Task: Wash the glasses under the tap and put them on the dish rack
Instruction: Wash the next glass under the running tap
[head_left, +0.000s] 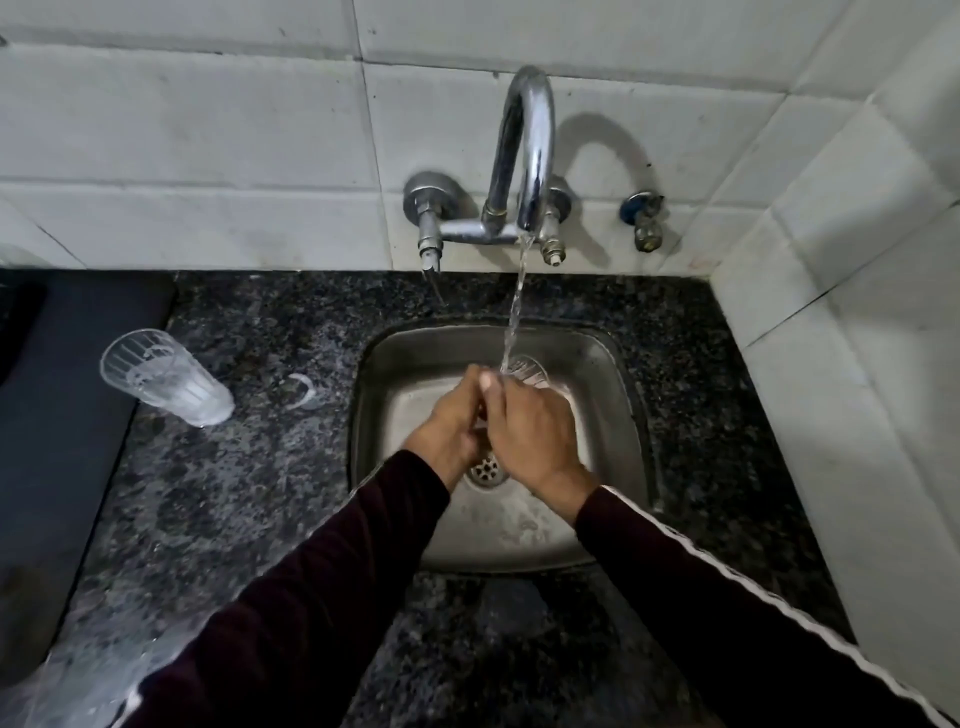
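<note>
- Your two dark sleeves come up from the bottom edge and meet over the sink (613, 364), so both hands are working at one spot.
- Your right hand (524, 426) is curled shut around the body of the clear glass (524, 370); only the rim end shows, poking out beyond your knuckles toward the wall.
- Your left hand (452, 421) is closed in against the same glass from the left, fingers pressed together at its near end. Whether it grips the base or only rubs it, you cannot tell from this view.
- That glass lies tilted, its long axis running from your hands away toward the tap (527, 145), mouth at the far end. Water (514, 312) falls from the spout onto that rim, just beyond your right thumb.
- A second glass (166, 376) rests on the granite counter (270, 332), well apart to the left of the sink, at the edge of a dark mat (62, 395). It leans in this wide-angle view, open mouth up and left, base down and right.
- Your left hand is the nearer one to that second glass; the right would have to cross the basin.
- No dish rack shows clearly. The dark mat on the left may belong to it, but that is a guess.
- The washing step looks under way on this glass, with placing it not yet done.
</note>
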